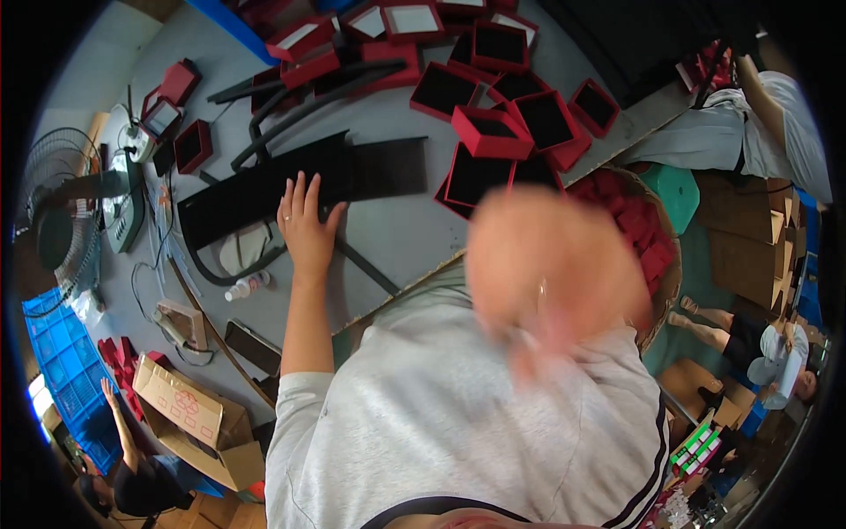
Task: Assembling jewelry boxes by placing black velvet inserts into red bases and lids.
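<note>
Prob. a small factory or packing wkshp.: a grey worktable [388,242] bears a blk rig [247,198], a fan [92,185] and lots of red boxes [493,132], w/ a big ctn. [677,264] of red pcs. [627,220] by its edge. Around it are blue plastic crates [66,353], an open cardbd. box [176,410], more ctns. [745,234] & other ppl, e.g. one in a dark top [145,485].

On flat grey tabletop [397,231]: black angled stand [242,198]. Left of it, green-based round fan [75,189]; right, piled square red boxes [493,132].
</note>
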`<state>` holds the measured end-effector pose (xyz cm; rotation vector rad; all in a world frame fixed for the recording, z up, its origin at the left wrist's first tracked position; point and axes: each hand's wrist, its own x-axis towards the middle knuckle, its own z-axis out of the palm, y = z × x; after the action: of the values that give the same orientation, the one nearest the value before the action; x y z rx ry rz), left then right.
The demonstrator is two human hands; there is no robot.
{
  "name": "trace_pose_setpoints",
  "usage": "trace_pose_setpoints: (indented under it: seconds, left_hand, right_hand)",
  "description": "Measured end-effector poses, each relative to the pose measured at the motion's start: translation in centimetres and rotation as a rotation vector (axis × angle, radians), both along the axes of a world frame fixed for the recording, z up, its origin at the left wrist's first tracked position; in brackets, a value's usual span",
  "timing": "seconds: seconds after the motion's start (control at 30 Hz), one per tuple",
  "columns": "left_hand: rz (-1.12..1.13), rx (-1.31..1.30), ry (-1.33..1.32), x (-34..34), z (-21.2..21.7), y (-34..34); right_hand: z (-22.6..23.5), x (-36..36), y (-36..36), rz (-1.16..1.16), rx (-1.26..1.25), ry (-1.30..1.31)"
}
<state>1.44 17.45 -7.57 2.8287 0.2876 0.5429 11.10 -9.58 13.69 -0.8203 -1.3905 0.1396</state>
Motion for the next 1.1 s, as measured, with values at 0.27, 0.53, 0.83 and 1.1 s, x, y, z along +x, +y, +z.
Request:
trace_pose_setpoints:
  seconds: [0.27, 0.53, 0.83, 1.1]
  left_hand:
    - [-0.002, -0.155, -0.095, -0.5, -2.4, 1.2]
    - [0.075, -0.088, -0.007, 1.0, -0.3, -0.5]
    - [0.088, -0.128, 0.006, 0.2, -1.7, 0.7]
    - [0.119, -0.086, 0.105, 1.2, 2.1, -1.2]
  right_hand:
    - [-13.9, 22.9, 9.6, -1.147, -1.245, -0.409]
    - [-14.8, 24.8, 11.0, -1.255, -1.368, -0.437]
    - [-8.6, 0.3, 4.7, -0.669, -0.958, -0.204]
    - [-18.0, -9.7, 3.0, -0.637, -1.081, -0.468]
